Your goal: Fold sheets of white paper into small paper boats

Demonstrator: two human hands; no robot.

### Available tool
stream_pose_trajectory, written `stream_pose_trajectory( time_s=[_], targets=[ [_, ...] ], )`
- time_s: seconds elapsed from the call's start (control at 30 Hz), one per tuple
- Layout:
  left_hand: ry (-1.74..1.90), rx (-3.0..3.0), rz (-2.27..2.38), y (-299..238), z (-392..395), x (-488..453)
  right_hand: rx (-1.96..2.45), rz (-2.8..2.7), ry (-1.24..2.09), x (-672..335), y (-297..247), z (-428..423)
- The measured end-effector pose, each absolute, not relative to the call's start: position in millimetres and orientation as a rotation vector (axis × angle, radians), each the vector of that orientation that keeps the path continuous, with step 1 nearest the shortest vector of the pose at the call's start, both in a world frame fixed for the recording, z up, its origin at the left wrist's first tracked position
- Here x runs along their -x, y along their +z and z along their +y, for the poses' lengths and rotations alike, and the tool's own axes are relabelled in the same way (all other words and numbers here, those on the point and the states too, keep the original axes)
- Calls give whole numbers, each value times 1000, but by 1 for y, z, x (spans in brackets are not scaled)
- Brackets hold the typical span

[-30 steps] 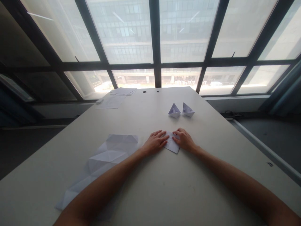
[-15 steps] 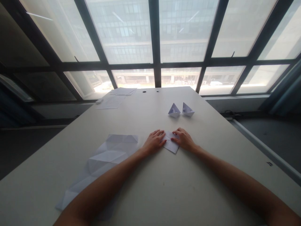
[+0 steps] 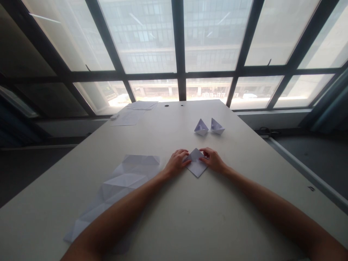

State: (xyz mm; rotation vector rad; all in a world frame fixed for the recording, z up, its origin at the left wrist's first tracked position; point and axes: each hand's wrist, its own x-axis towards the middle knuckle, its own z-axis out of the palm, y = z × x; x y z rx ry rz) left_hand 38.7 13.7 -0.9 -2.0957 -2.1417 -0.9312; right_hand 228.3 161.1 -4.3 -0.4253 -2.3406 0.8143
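Observation:
A small folded paper square (image 3: pixel 197 167) lies on the white table, turned so that one corner points toward me. My left hand (image 3: pixel 176 162) grips its left corner, thumb on top and fingers at the edge. At the opposite corner my right hand (image 3: pixel 213 160) pinches the paper between thumb and curled fingers. Farther out stand two folded paper boats, a left one (image 3: pixel 201 128) and a right one (image 3: pixel 217 127), side by side and apart from my hands.
Creased, unfolded paper (image 3: pixel 122 181) lies to the left, partly under my left forearm. Several flat sheets (image 3: pixel 130 115) rest at the table's far left corner. Two dark round holes are near the far edge, before large windows. A small dark mark (image 3: pixel 311 189) shows at the right edge.
The folded paper has turned slightly, so its corners now point toward and away from me. My fingers have drawn back from its top to its side corners.

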Motion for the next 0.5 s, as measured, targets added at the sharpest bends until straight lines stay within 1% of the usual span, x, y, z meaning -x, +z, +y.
stream_pose_trajectory(
  time_s=[0.23,0.5],
  targets=[
    [-1066,2038,-2121,8,12,-41,272,-2335,823,-231,3,154],
    [-972,2194,-2029,20,6,-50,242,-2360,682,-230,0,153]
  ],
)
